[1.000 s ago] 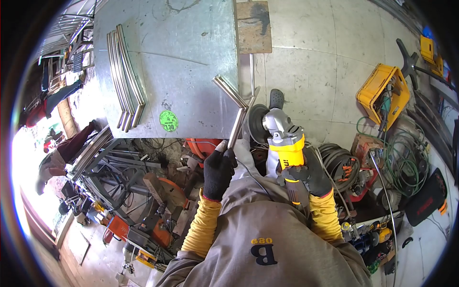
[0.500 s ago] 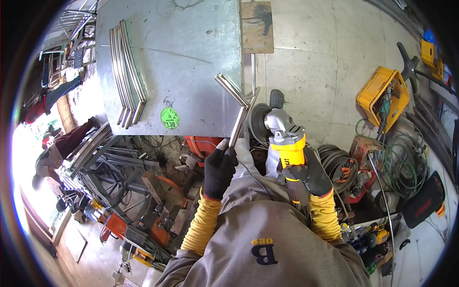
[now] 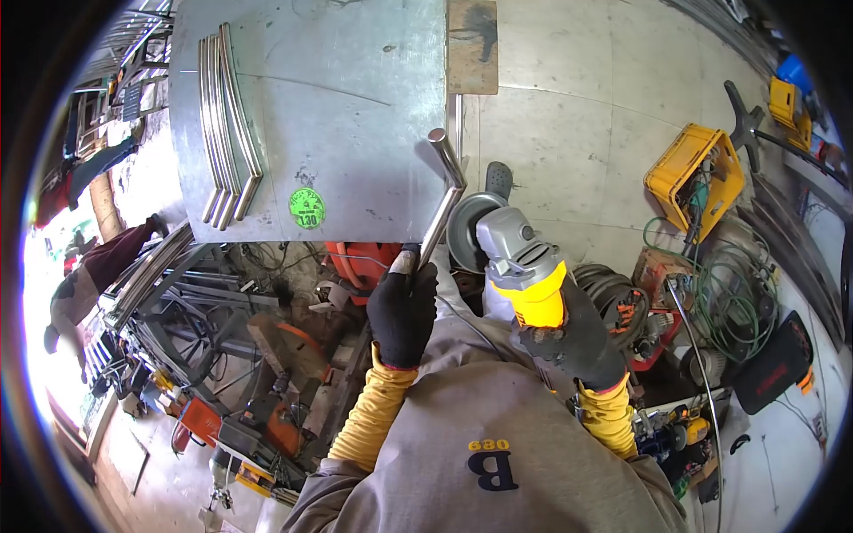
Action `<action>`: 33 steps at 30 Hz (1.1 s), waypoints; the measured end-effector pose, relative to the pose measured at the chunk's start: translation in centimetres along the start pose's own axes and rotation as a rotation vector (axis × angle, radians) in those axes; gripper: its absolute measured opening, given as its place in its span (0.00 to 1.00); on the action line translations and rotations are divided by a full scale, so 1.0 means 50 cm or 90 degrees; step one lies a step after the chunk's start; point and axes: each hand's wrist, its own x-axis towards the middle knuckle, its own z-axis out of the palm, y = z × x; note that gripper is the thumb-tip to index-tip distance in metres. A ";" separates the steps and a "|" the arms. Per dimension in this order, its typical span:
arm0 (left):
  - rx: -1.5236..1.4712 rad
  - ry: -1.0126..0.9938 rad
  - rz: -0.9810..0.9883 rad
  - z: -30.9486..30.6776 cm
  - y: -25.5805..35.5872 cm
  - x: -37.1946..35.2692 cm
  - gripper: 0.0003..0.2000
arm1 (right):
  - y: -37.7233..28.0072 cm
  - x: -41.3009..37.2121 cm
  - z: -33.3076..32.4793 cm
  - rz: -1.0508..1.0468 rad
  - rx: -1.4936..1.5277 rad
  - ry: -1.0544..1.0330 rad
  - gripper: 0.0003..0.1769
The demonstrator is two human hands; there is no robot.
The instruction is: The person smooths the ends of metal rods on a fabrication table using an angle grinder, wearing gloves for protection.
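Observation:
My left hand (image 3: 404, 311), in a black glove, is closed around the lower end of a bent metal tube (image 3: 435, 218) at the table's near right corner. The tube's round upper end points up toward me over the tabletop. In my gloved right hand (image 3: 577, 342) is a yellow and grey angle grinder (image 3: 524, 253), gripped by its body. Its disc (image 3: 468, 229) stands close to the right side of the tube, near the bend. Several similar bent tubes (image 3: 222, 133) lie side by side on the left of the metal table (image 3: 338, 133).
A yellow crate (image 3: 697, 178) holding cables stands on the floor at right, with green hose (image 3: 737, 311) near it. Below the table are metal frames (image 3: 187, 311) and a red-orange round object (image 3: 355, 266). A power cord (image 3: 471, 324) crosses my lap. Another person (image 3: 98, 275) is at far left.
The tube's upper end has lifted and turned toward me. The grinder has tilted, its head rolling over and its disc moving slightly left. The whole view has shifted a little.

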 end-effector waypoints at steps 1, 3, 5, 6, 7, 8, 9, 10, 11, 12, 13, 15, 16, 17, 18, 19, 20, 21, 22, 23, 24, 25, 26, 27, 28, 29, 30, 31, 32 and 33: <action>0.022 0.022 0.026 0.001 -0.001 0.001 0.13 | -0.007 0.001 0.005 0.002 -0.001 0.001 0.36; 0.005 0.024 0.022 -0.003 0.007 -0.002 0.14 | -0.017 0.003 0.014 0.001 -0.001 -0.003 0.36; -0.013 0.026 0.017 -0.003 0.012 -0.005 0.15 | -0.023 0.004 0.019 -0.027 -0.051 0.002 0.38; 0.001 0.027 0.025 -0.002 0.010 -0.004 0.15 | -0.025 0.004 0.019 -0.057 -0.099 0.008 0.40; 0.016 0.029 0.033 -0.002 0.007 -0.004 0.15 | -0.025 0.004 0.020 -0.056 -0.100 0.009 0.40; 0.015 0.028 0.032 -0.001 0.005 -0.005 0.15 | -0.025 0.004 0.020 -0.046 -0.097 0.010 0.40; 0.018 0.032 0.029 0.000 0.002 -0.006 0.15 | -0.025 0.005 0.020 -0.037 -0.092 0.011 0.40; 0.021 0.036 0.027 0.000 0.001 -0.007 0.15 | -0.025 0.006 0.019 -0.037 -0.092 0.011 0.40; 0.020 0.036 0.027 0.001 0.001 -0.008 0.15 | -0.027 0.007 0.017 -0.013 -0.079 0.005 0.40; 0.025 0.040 0.026 0.002 0.001 -0.008 0.15 | -0.028 0.008 0.016 0.010 -0.066 -0.002 0.39; 0.031 0.045 0.024 0.002 0.001 -0.008 0.15 | -0.028 0.008 0.015 0.010 -0.066 -0.002 0.39; 0.037 0.049 0.027 0.003 0.001 -0.008 0.16 | -0.027 0.010 0.015 -0.041 -0.122 0.015 0.39; 0.043 0.054 0.029 0.003 0.000 -0.009 0.16 | -0.030 0.011 0.015 -0.041 -0.122 0.014 0.39; 0.043 0.054 0.029 0.003 0.001 -0.008 0.16 | -0.035 0.011 0.015 -0.020 -0.126 0.012 0.39; 0.056 0.064 0.048 0.004 0.003 -0.008 0.16 | -0.037 0.011 0.015 0.000 -0.130 0.011 0.39; 0.069 0.075 0.066 0.004 0.004 -0.007 0.16 | -0.038 0.011 0.016 0.000 -0.130 0.011 0.39; 0.069 0.075 0.066 0.004 0.006 -0.006 0.16 | -0.038 0.011 0.016 -0.017 -0.140 0.014 0.39; 0.073 0.079 0.072 0.005 0.007 -0.005 0.15 | -0.038 0.010 0.017 -0.035 -0.151 0.017 0.40; 0.077 0.083 0.078 0.005 0.008 -0.005 0.15 | -0.037 0.011 0.016 -0.035 -0.151 0.017 0.40; 0.077 0.083 0.078 0.006 0.009 -0.005 0.15 | -0.035 0.011 0.015 -0.030 -0.154 0.015 0.40; 0.073 0.085 0.077 0.006 0.010 -0.005 0.15 | -0.032 0.011 0.015 -0.025 -0.156 0.013 0.40; 0.069 0.087 0.077 0.007 0.011 -0.005 0.15 | -0.028 0.011 0.015 -0.026 -0.155 0.013 0.40; 0.070 0.087 0.077 0.008 0.011 -0.005 0.15 | -0.024 0.010 0.015 -0.034 -0.160 0.018 0.40; 0.081 0.096 0.087 0.009 0.009 -0.005 0.15 | -0.021 0.010 0.016 -0.042 -0.164 0.023 0.41; 0.093 0.104 0.097 0.010 0.008 -0.006 0.15 | -0.024 0.010 0.017 -0.042 -0.163 0.023 0.41; 0.093 0.104 0.098 0.010 0.007 -0.005 0.15 | -0.030 0.011 0.020 -0.044 -0.145 0.028 0.36; 0.094 0.105 0.103 0.011 0.006 -0.005 0.15 | -0.033 0.012 0.021 -0.047 -0.127 0.034 0.31; 0.096 0.106 0.108 0.011 0.006 -0.004 0.15 | -0.032 0.013 0.020 -0.047 -0.127 0.034 0.31; 0.096 0.106 0.108 0.011 0.007 -0.004 0.15 | -0.030 0.014 0.020 -0.050 -0.129 0.033 0.31; 0.095 0.108 0.108 0.012 0.008 -0.005 0.15 | -0.027 0.015 0.019 -0.054 -0.132 0.033 0.31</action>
